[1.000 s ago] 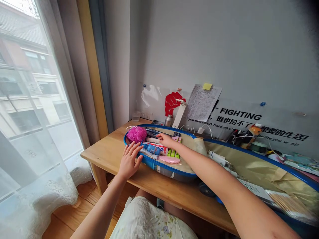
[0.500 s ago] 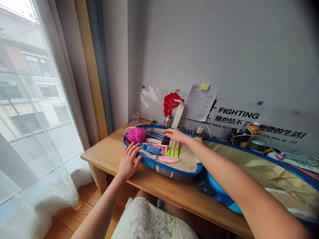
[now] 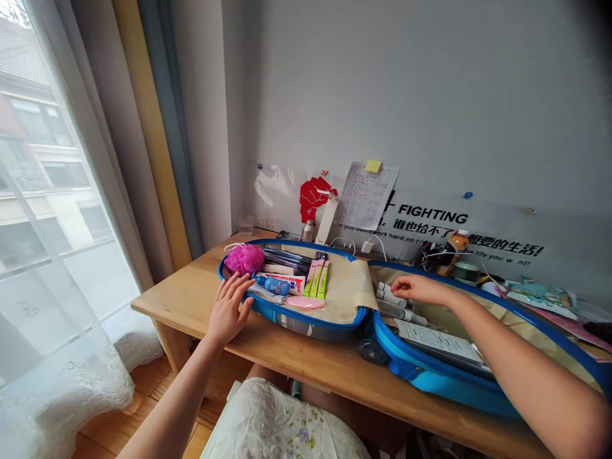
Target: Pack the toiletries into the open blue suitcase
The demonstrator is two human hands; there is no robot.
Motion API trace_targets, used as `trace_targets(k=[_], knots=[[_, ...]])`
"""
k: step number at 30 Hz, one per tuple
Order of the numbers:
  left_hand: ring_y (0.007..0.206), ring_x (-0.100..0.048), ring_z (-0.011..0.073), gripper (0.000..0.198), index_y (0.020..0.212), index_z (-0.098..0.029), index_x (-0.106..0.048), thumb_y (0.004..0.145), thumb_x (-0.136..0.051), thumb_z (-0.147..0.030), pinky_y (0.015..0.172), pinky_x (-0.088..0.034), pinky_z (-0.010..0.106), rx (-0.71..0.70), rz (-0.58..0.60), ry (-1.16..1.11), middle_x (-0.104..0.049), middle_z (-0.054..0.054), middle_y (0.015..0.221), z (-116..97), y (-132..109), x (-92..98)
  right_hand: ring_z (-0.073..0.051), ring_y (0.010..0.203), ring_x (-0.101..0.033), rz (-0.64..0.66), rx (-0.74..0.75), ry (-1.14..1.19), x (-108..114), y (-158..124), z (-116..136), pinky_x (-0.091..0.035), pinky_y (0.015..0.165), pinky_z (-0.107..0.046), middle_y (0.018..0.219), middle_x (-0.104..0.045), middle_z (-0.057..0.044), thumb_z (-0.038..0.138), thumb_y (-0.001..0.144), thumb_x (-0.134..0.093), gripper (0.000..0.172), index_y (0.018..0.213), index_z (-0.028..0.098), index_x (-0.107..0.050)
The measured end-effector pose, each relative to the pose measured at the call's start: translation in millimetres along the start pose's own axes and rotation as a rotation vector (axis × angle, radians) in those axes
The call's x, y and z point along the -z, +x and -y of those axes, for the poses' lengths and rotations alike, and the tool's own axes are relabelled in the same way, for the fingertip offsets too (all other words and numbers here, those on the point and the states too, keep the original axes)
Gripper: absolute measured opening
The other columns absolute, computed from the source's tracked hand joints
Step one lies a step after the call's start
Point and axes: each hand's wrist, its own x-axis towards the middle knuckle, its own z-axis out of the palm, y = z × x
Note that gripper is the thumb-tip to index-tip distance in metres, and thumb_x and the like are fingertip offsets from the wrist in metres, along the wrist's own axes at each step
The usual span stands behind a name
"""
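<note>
An open blue suitcase [image 3: 306,327] lies on the desk, its two halves side by side. My left hand [image 3: 229,307] rests with fingers spread on the left half's near rim, by a blue bottle [image 3: 277,285]. That half also holds a pink bath puff [image 3: 245,258], black slim items [image 3: 287,259], a toothpaste box [image 3: 299,282], three green-and-pink stick packs [image 3: 316,278] and a pink oval item [image 3: 306,302]. Over the right half, my right hand [image 3: 415,289] has curled fingers beside white tubes [image 3: 389,295]; whether anything is in them is hidden. A printed flat pack [image 3: 437,338] lies nearer me.
Behind the suitcase stand a silver bottle [image 3: 308,230], a clear cup [image 3: 246,225], a white charger [image 3: 367,246] with cables, an amber bottle [image 3: 454,250] and a dark jar [image 3: 466,273]. A wall bounds the wooden desk [image 3: 191,296] at the back; curtains [image 3: 138,127] hang left.
My right hand has moved from the left half's stick packs to the tubes in the right half. My left hand stays on the rim. The view has turned slightly right.
</note>
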Motion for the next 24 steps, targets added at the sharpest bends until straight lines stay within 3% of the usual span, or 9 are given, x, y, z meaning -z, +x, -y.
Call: trace_targets(k=[8,16,20,24], knots=[[0.140,-0.040,0.0280,0.042,0.129,-0.024,-0.059,0.097,-0.037,-0.041,0.117,-0.027,0.052,0.010,0.003,-0.004,-0.058,0.009,0.139,0.8,-0.4,0.1,-0.023,0.073,-0.067,0.078,-0.040,-0.052,-21.8,-11.4,-4.2,-0.050,0.069,-0.033,0.075,-0.072,-0.004,0.023,0.057,-0.072,0.016,0.072,0.022,-0.068],[0.140,-0.039,0.0280,0.042,0.129,-0.025,-0.059,0.097,-0.037,-0.040,0.117,-0.028,0.053,0.017,-0.006,-0.011,-0.058,0.008,0.138,-0.5,0.4,1.1,-0.023,0.067,-0.064,0.046,-0.066,-0.235,-29.0,-14.3,9.1,-0.045,0.060,-0.032,0.071,-0.068,-0.004,0.021,0.054,-0.072,0.016,0.066,0.023,-0.063],[0.139,-0.041,0.0280,0.041,0.129,-0.024,-0.058,0.098,-0.037,-0.041,0.116,-0.029,0.052,0.008,0.001,-0.007,-0.058,0.009,0.139,0.1,0.3,0.7,-0.019,0.060,-0.060,-0.049,-0.109,-0.226,-15.5,-17.0,9.9,-0.041,0.056,-0.030,0.063,-0.063,-0.002,0.022,0.055,-0.072,0.018,0.063,0.023,-0.056],[0.140,-0.040,0.0279,0.042,0.129,-0.024,-0.058,0.098,-0.037,-0.041,0.117,-0.027,0.052,0.016,0.019,-0.004,-0.057,0.009,0.141,0.3,0.1,0.6,-0.021,0.068,-0.063,-0.200,-0.135,-0.118,8.0,-16.3,24.8,-0.043,0.062,-0.032,0.077,-0.068,-0.006,0.029,0.069,-0.067,0.015,0.079,0.022,-0.059]])
